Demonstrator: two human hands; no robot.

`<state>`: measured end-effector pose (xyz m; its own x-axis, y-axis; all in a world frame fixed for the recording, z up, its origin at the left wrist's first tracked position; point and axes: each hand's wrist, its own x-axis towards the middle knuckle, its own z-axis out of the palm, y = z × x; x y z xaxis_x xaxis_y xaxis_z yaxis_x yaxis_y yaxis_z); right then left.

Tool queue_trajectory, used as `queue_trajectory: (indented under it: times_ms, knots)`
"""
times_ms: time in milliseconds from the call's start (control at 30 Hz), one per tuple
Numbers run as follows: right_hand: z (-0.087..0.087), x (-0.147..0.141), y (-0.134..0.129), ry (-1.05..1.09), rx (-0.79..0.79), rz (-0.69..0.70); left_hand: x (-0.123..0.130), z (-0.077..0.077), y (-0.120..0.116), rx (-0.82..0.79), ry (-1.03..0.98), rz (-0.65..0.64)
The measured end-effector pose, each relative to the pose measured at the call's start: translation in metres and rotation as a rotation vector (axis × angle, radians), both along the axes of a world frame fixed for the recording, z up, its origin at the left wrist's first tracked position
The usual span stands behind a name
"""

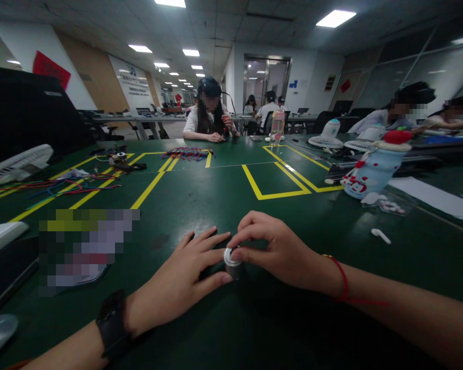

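Note:
A small silvery metal cylinder (232, 267) stands upright on the green tabletop in front of me. My left hand (185, 272) lies low over the table with its other fingers spread, while the thumb and index finger close around the cylinder's left side. From the right, my right hand (272, 244) pinches at the cylinder's top with thumb and index finger. Those fingertips partly cover the top, so I cannot tell whether a separate small part is between them. A black watch is on my left wrist, a red string on my right.
Yellow tape (281, 196) marks the green table (193, 200). Loose wires (77, 187) and a wire bundle (187, 153) lie left and ahead. On the right are a blue bottle (378, 169), a white earbud (381, 236) and paper (435, 198). A person (206, 118) sits opposite.

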<state>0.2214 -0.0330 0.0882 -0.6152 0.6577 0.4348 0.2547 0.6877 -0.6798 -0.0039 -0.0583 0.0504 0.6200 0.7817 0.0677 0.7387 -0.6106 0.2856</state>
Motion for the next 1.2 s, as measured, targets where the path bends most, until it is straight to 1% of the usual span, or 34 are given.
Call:
queue_trajectory:
  times_ms: [100, 200, 267, 300, 367, 433, 500, 567, 667, 800, 933, 1000, 1067, 1133, 1200]
  knots:
    - [-0.003, 0.003, -0.002, -0.029, -0.006, -0.012, 0.004, -0.003, 0.002, 0.01, 0.001, 0.001]
    - [-0.002, 0.006, -0.002, -0.057, -0.005, 0.022, 0.005, -0.005, 0.002, 0.013, 0.005, 0.005]
    - [-0.002, 0.009, 0.001, -0.025, -0.048, 0.008, 0.005, -0.005, 0.001, 0.008, 0.006, 0.007]
    - [-0.003, 0.012, 0.005, 0.012, -0.086, -0.032, 0.005, -0.004, 0.0, 0.002, 0.005, 0.007]
    - [-0.008, 0.019, 0.017, 0.111, -0.175, -0.176, 0.004, -0.001, -0.001, -0.016, 0.003, 0.011]
    - [-0.017, 0.028, 0.034, 0.21, -0.268, -0.344, 0.003, 0.001, -0.002, -0.038, 0.002, 0.015]
    - [-0.028, 0.038, 0.051, 0.279, -0.35, -0.472, 0.001, 0.003, -0.001, -0.055, 0.004, 0.017]
    - [-0.037, 0.045, 0.065, 0.317, -0.391, -0.535, -0.001, 0.003, 0.001, -0.061, 0.007, 0.02]
    - [-0.046, 0.048, 0.074, 0.327, -0.402, -0.554, -0.003, -0.001, 0.004, -0.06, 0.012, 0.021]
    - [-0.047, 0.045, 0.068, 0.248, -0.396, -0.509, -0.003, -0.005, 0.003, -0.048, 0.021, 0.015]
    - [-0.036, 0.04, 0.053, 0.101, -0.376, -0.41, -0.003, -0.001, -0.003, -0.042, 0.027, 0.011]
    - [-0.028, 0.035, 0.044, -0.03, -0.349, -0.321, -0.004, 0.002, -0.005, -0.034, 0.023, 0.01]
    - [-0.02, 0.027, 0.032, -0.137, -0.327, -0.175, -0.005, 0.002, -0.004, -0.029, 0.016, 0.009]
    - [-0.014, 0.018, 0.02, -0.143, -0.29, -0.036, -0.006, 0.0, -0.002, -0.024, 0.009, 0.006]
    - [-0.01, 0.008, 0.008, -0.072, -0.215, 0.025, -0.005, -0.005, 0.0, -0.012, 0.001, 0.0]
